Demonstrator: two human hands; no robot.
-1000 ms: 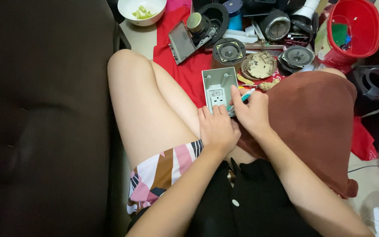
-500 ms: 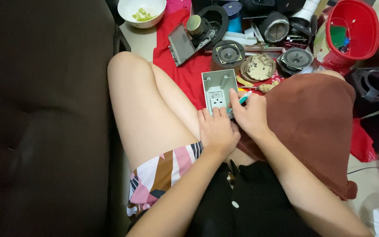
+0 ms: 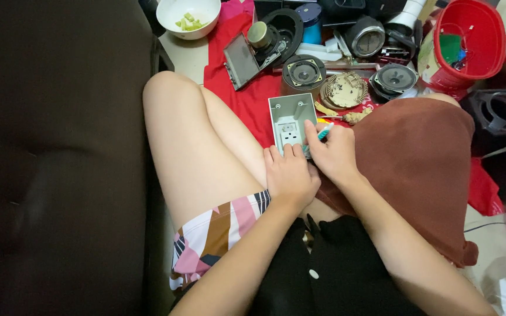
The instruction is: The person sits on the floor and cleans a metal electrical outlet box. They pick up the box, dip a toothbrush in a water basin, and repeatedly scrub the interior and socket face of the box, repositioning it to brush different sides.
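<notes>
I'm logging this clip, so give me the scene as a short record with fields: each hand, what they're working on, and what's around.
left hand: steadies the near end of the grey socket plate
right hand: on the plate's right edge, gripping a light blue-handled tool, tip hidden
support: plate rests between the knees, over a red cloth
right knee: covered by a brown cloth
beyond: loudspeaker drivers, red bucket, white bowl with green pieces

Left hand (image 3: 290, 175) steadies a grey socket plate (image 3: 291, 120) on the lap; right hand (image 3: 332, 153) grips a teal tool (image 3: 325, 130) against it. Speakers (image 3: 303, 72) lie on red cloth (image 3: 247, 102) beyond.
</notes>
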